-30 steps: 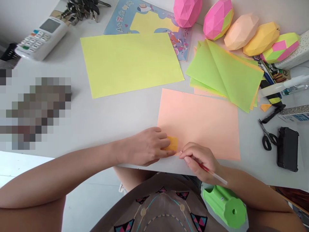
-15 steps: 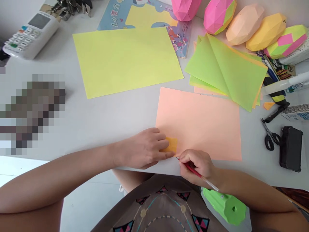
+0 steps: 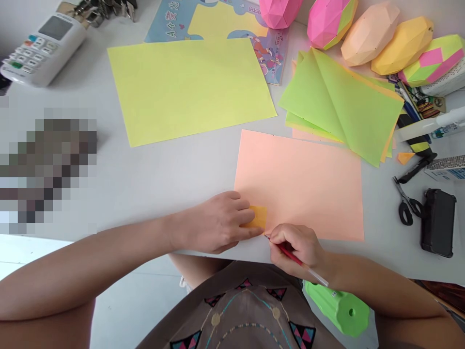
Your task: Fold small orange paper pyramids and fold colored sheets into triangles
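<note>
A pale pink sheet of paper (image 3: 308, 184) lies at the table's front edge, its lower left part covered by my left hand (image 3: 227, 223). Under those fingers is a small orange piece of paper (image 3: 258, 216), pressed flat on the sheet. The index finger stretches along the orange piece's lower edge while the other fingers bend a little, spread apart. My right hand (image 3: 296, 249) is closed around a red pen (image 3: 290, 253) with a clear back end. The pen's tip touches down beside the lower right corner of the orange piece, just by my left index fingertip.
A yellow-green sheet (image 3: 192, 92) lies beyond my left hand, overlapping a blue paper pack (image 3: 272, 58). Green and orange sheets (image 3: 337, 106) are stacked at the right. Faceted paper shapes (image 3: 370, 34) line the back. Scissors (image 3: 407, 206) and a black case (image 3: 438, 223) sit far right.
Both hands stay in nearly the same place, with the pen still at the orange piece's corner. The whole view has shifted very slightly.
</note>
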Available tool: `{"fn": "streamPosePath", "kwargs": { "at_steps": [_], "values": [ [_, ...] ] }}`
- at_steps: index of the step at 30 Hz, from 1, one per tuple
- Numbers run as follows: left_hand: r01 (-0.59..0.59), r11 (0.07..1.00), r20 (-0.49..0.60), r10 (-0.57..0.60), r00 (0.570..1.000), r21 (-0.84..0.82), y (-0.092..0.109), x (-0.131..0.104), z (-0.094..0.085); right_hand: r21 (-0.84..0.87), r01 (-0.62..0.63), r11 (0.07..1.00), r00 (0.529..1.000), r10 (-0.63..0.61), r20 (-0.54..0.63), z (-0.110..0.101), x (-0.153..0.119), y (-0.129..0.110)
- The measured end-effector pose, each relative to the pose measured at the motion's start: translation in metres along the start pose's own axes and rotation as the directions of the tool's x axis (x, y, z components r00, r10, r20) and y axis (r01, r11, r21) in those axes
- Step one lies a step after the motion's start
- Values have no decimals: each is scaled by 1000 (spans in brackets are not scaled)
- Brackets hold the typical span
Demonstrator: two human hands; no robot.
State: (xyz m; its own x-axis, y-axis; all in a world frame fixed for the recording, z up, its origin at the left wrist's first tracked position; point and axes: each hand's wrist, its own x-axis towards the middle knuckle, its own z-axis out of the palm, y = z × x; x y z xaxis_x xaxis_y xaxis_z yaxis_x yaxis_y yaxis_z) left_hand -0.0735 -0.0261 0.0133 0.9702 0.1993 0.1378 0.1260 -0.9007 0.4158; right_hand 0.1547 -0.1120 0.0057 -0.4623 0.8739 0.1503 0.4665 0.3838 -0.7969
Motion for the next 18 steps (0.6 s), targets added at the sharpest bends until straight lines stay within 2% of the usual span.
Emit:
{"fn": "streamPosePath", "kwargs": {
  "at_steps": [18],
  "values": [
    [-2,1000,-24,2,1000,2,-1,0,2,42,-24,999,1000,23,21,-1,1,-1]
  ]
}}
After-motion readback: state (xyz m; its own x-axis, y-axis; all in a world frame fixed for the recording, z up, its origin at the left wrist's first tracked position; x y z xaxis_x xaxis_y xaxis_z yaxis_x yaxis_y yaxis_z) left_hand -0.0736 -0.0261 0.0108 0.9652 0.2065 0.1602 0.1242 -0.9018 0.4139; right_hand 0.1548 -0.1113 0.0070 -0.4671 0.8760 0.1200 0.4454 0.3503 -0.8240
